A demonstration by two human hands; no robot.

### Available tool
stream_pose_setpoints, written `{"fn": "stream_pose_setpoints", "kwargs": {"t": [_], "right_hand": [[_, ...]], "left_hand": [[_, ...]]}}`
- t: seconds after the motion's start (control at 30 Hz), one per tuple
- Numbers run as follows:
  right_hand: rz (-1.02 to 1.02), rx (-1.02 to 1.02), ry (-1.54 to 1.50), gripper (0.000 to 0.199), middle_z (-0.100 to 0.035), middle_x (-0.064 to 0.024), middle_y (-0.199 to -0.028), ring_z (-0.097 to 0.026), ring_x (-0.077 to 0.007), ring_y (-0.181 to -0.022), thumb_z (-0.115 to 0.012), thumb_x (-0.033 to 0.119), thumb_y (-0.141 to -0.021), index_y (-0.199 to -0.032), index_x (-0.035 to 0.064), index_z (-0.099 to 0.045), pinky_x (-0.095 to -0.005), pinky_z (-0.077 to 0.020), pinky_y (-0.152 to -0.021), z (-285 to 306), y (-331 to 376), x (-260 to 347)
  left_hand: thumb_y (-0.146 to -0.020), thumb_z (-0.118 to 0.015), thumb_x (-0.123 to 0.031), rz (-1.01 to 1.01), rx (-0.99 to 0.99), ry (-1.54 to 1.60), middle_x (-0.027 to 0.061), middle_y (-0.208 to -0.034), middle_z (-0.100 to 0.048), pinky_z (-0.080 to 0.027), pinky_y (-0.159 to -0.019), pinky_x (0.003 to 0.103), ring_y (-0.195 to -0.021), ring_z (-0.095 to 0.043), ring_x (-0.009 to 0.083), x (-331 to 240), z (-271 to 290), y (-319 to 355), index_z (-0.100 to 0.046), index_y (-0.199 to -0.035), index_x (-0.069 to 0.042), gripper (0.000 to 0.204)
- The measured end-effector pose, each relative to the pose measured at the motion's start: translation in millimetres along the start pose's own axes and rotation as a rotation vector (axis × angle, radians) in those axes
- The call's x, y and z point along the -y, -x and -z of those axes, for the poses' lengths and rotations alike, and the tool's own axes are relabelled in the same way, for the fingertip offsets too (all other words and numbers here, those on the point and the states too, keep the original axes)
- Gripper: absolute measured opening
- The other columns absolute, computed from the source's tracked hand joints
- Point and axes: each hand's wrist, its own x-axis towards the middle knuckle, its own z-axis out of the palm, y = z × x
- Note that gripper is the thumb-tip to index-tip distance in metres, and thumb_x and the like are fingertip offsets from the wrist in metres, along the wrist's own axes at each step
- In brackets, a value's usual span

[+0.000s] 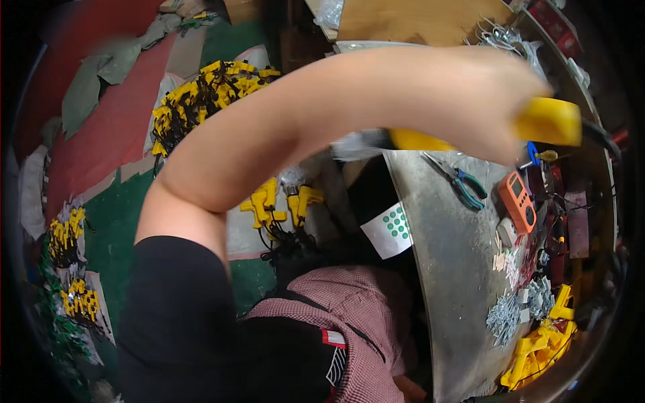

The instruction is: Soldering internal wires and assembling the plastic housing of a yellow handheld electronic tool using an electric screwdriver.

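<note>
My left arm arches from a black sleeve at the lower left across to the upper right. There my left hand (494,101), smeared by motion, is closed around a yellow heat gun (547,121). A blurred silvery nozzle (359,144) points to the left, and a black cord (600,136) leaves the right end. The forearm and hand hide the middle of the tool. Below the hand, on the grey worktable (447,269), lie long-nose pliers (463,183) with teal-and-black handles and an orange multimeter (517,201). My right hand is out of the picture.
A white sheet with green dots (390,230) overhangs the table's left edge. Metal screws (504,319) and yellow plastic housings (541,352) lie lower right. Yellow corded tools are heaped on the floor (211,97), with several nearer ones (265,208) beside my arm.
</note>
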Motion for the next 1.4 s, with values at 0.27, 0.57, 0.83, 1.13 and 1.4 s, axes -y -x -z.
{"fn": "stream_pose_setpoints", "kwargs": {"t": [0.27, 0.57, 0.83, 1.13, 1.4], "right_hand": [[-0.458, 0.287, -0.506, 0.058, -0.069, -0.0147, -0.102, -0.067, -0.0235, -0.095, -0.072, 0.018, -0.083, -0.133, 0.0034, -0.046, -0.0314, -0.056, -0.074, -286, 38, 94], [-0.513, 0.556, -0.207, 0.045, -0.067, -0.0168, -0.118, -0.064, -0.0237, -0.108, -0.064, 0.003, -0.089, -0.133, -0.0005, -0.054, -0.0347, -0.0501, -0.092, -276, 42, 108], [-0.573, 0.533, 0.023, 0.043, -0.068, -0.016, -0.115, -0.066, -0.0275, -0.105, -0.069, 0.015, -0.089, -0.129, 0.0022, -0.059, -0.0359, -0.0487, -0.093, -273, 45, 100], [-0.466, 0.496, 0.039, 0.041, -0.069, -0.0158, -0.113, -0.067, -0.0304, -0.102, -0.067, 0.014, -0.088, -0.127, 0.0031, -0.059, -0.0351, -0.0501, -0.091, -260, 34, 102], [-0.206, 0.364, 0.094, 0.038, -0.066, -0.018, -0.104, -0.062, -0.0378, -0.095, -0.064, 0.017, -0.088, -0.124, 0.0059, -0.06, -0.0411, -0.0504, -0.083, -257, 74, 91]], "left_hand": [[-0.067, -0.071, -0.001, 0.484, 0.702, -0.015, 0.0174, -0.092, -0.069, -0.052, -0.078, 0.047, -0.094, -0.066, 0.0384, 160, -99, 210, -0.062, -0.111, -0.008, 0.045], [-0.083, -0.065, -0.018, 0.599, 0.814, -0.49, 0.0072, -0.115, -0.066, -0.038, -0.102, 0.053, -0.11, -0.062, 0.0272, 363, -276, 395, -0.064, -0.121, -0.019, 0.038], [-0.076, -0.071, -0.019, 1.397, 1.33, 0.059, 0.0186, -0.105, -0.071, -0.054, -0.083, 0.041, -0.1, -0.068, 0.0312, 361, -369, 447, -0.074, -0.101, -0.007, 0.028], [-0.092, -0.058, -0.004, 0.685, -0.838, -0.618, 0.0179, -0.098, -0.065, -0.049, -0.072, 0.04, -0.086, -0.063, 0.035, 321, -124, 228, -0.065, -0.101, -0.001, 0.012], [-0.081, -0.072, -0.014, -0.133, -0.258, -0.52, 0.018, -0.125, -0.061, -0.046, -0.098, 0.042, -0.116, -0.057, 0.0338, 167, -77, -102, -0.062, -0.12, -0.006, 0.042]]}}
